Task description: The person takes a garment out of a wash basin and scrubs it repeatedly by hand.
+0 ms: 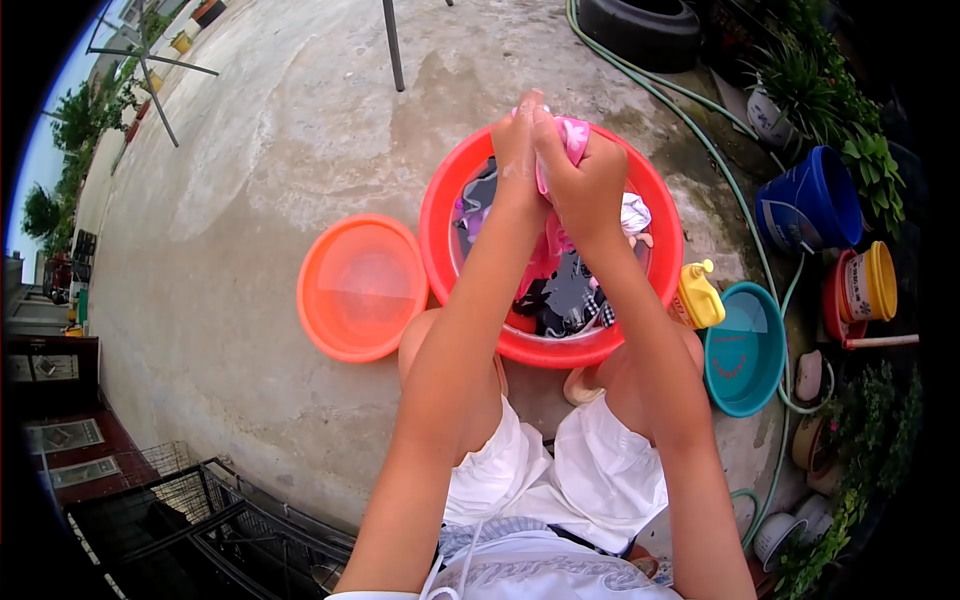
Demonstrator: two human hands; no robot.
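Note:
My left hand [517, 145] and my right hand [585, 180] are pressed together over the far part of a red basin [437, 205], both closed on a pink cloth [572, 138]. Part of the pink cloth shows between and above the hands, and pink fabric also shows below them. Wet suds glisten on the left hand. Inside the basin, dark clothes, a black-and-white checked piece and a white cloth [634, 213] lie in water. My forearms cover part of the basin.
An orange basin [325, 250] stands left of the red one. To the right are a yellow bottle [697, 297], a teal basin [745, 350], a green hose [735, 195], a blue bucket [800, 205] and potted plants. A black tire [645, 35] lies at the top.

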